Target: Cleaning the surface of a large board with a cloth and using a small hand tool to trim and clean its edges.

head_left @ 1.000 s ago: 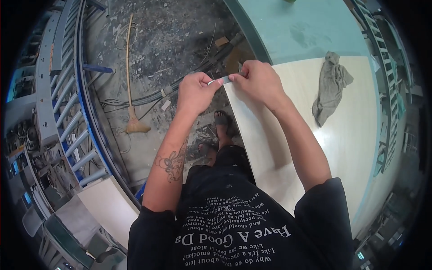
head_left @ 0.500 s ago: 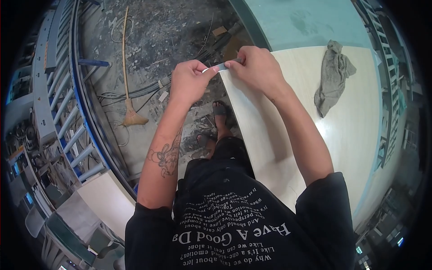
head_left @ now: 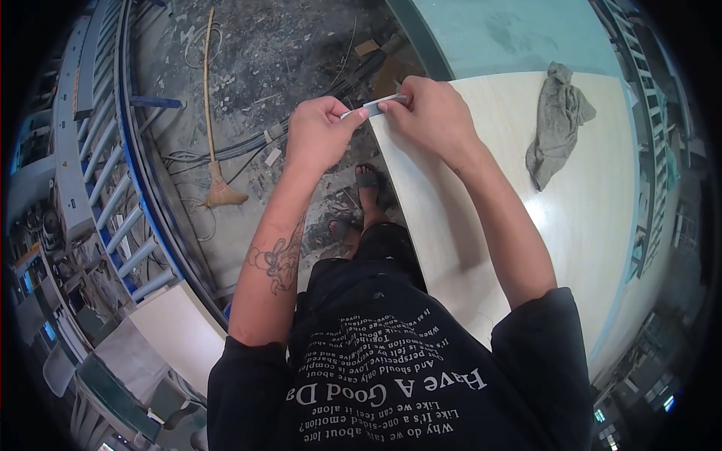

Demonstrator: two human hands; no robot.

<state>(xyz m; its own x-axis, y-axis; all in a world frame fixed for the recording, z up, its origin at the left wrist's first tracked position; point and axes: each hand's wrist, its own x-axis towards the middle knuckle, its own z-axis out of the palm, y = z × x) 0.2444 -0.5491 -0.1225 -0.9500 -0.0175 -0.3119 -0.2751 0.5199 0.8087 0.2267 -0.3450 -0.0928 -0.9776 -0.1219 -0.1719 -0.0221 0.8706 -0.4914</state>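
A thin, flat, silvery-grey strip (head_left: 374, 110) with a pale edge is stretched between my two hands; its exact kind I cannot make out. The thumb and fingers of my left hand (head_left: 322, 134) pinch its left end. At the other end, my right hand (head_left: 435, 114) grips it, with the thumb along the near side and the fingers curled behind. Both hands are above the far left corner of a pale wood-grain board (head_left: 587, 218), the left one out over the floor. A crumpled grey cloth (head_left: 558, 128) lies on the board, right of my right hand.
A teal surface (head_left: 519, 37) adjoins the board's far edge. On the littered floor lie a straw broom (head_left: 224, 192) and dark cables (head_left: 226, 156). A blue-railed roller conveyor (head_left: 113, 169) runs along the left, with another rack of rollers (head_left: 653, 210) on the right. My sandalled feet show below.
The strip has tilted slightly between my fingers, so more of its flat face and pale edge shows. Both hands keep their hold and have barely moved.
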